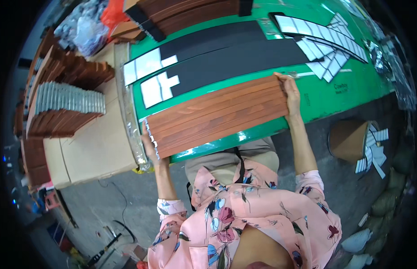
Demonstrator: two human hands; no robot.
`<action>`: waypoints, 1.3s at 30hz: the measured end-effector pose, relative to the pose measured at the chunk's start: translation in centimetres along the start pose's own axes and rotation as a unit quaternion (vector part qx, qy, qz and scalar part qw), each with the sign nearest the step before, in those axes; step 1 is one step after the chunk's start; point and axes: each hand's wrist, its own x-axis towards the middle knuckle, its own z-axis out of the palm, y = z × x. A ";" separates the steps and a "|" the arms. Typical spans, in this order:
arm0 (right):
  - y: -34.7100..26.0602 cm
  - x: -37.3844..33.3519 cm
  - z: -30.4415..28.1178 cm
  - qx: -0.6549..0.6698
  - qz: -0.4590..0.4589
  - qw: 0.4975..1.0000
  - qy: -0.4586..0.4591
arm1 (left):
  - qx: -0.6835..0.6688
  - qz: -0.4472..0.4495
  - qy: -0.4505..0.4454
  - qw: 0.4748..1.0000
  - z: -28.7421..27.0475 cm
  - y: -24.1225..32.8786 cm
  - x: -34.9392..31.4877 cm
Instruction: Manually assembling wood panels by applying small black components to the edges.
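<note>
A reddish-brown wooden panel of several long slats (217,115) lies tilted across the near edge of the green table (343,101). My left hand (150,147) grips its left end, where a pale edging runs; the fingers there are partly hidden. At the right end my right hand (291,94) is closed round the edge, fingertips at the upper corner. Just beyond the panel are two long black sheets (239,60). White backing pieces (155,89) show at their left ends.
White lined strips (327,56) lie piled at the far right. A dark-ended wooden piece (186,18) stands at the back. Stacked brown panels (67,121) sit on cardboard (98,145) at left. A brown bin (349,140) with white scraps stands on the floor at right.
</note>
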 end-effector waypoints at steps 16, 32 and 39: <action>-1.1 0.1 0.1 -0.023 -0.050 0.998 -0.016 | -0.064 0.064 -0.032 0.995 1.0 1.6 0.1; -5.3 1.8 -4.0 -0.180 0.080 0.903 -0.381 | 0.233 -0.113 -0.343 0.903 -3.1 5.4 2.6; -6.9 2.7 -3.4 -0.435 0.049 0.759 -0.482 | 0.239 -0.127 -0.301 0.914 -3.9 5.6 1.8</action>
